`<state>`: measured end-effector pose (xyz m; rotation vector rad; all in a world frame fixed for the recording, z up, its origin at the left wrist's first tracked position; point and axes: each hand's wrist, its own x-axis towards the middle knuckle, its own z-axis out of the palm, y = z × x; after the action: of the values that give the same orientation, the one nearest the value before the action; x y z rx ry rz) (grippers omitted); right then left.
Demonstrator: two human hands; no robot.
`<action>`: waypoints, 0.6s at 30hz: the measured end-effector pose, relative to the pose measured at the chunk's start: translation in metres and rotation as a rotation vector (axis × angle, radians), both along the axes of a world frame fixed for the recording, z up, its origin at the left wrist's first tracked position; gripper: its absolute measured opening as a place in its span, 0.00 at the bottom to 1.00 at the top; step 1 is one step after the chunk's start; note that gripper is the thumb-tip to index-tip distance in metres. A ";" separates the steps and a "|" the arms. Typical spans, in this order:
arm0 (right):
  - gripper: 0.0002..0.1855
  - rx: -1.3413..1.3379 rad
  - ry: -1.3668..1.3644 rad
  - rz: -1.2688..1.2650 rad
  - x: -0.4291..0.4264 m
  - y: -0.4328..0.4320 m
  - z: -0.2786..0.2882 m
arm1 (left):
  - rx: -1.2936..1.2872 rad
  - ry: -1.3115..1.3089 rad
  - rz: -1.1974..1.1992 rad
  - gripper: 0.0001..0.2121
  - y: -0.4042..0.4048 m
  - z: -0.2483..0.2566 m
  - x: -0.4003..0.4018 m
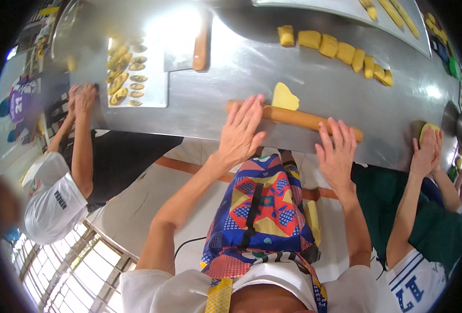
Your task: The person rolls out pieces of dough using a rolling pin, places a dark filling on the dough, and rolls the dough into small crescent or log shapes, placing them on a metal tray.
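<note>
A wooden rolling pin [293, 117] lies at a slant near the front edge of the steel table, over the lower part of a flat piece of yellow dough [285, 98]. My left hand [242, 125] rests on the pin's left part with its fingers extended and spread from the thumb. Near the pin's right end, my right hand [337, 146] has its fingertips on the wood, palm down and fingers apart. Neither hand is wrapped around the pin. Beyond it runs a row of cut yellow dough pieces [345, 53]. Whatever is under the palms is hidden.
A dough scraper with a wooden handle [200, 47] lies beside a tray [158, 88] of filled dough pieces. Another tray [407, 29] holds dough strips at the upper right. A co-worker's hands [83, 99] touch the table at left; another's [428, 150] press dough at right.
</note>
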<state>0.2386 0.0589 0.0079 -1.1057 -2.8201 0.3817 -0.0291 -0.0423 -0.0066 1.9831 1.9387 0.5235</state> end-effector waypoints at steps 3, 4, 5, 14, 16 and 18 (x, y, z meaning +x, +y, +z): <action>0.31 0.080 -0.035 -0.034 -0.019 0.029 -0.009 | 0.043 -0.007 0.061 0.31 0.053 -0.004 -0.010; 0.30 0.161 -0.074 -0.075 -0.029 0.045 -0.009 | 0.092 0.066 0.098 0.30 0.076 -0.010 -0.012; 0.30 0.166 -0.044 -0.051 -0.038 0.059 -0.011 | 0.139 0.121 0.105 0.30 0.094 -0.010 -0.016; 0.30 0.048 -0.059 -0.011 -0.028 0.029 -0.012 | 0.143 0.197 0.071 0.30 0.055 -0.008 -0.015; 0.30 0.030 -0.048 0.005 -0.020 -0.001 -0.001 | 0.056 0.075 0.022 0.30 0.022 0.002 -0.011; 0.31 0.008 -0.057 0.027 -0.014 -0.021 0.011 | 0.064 0.069 0.005 0.30 -0.001 0.003 -0.008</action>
<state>0.2241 0.0376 0.0191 -1.0957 -2.8857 0.3464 -0.0371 -0.0436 -0.0037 2.0625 1.9919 0.5315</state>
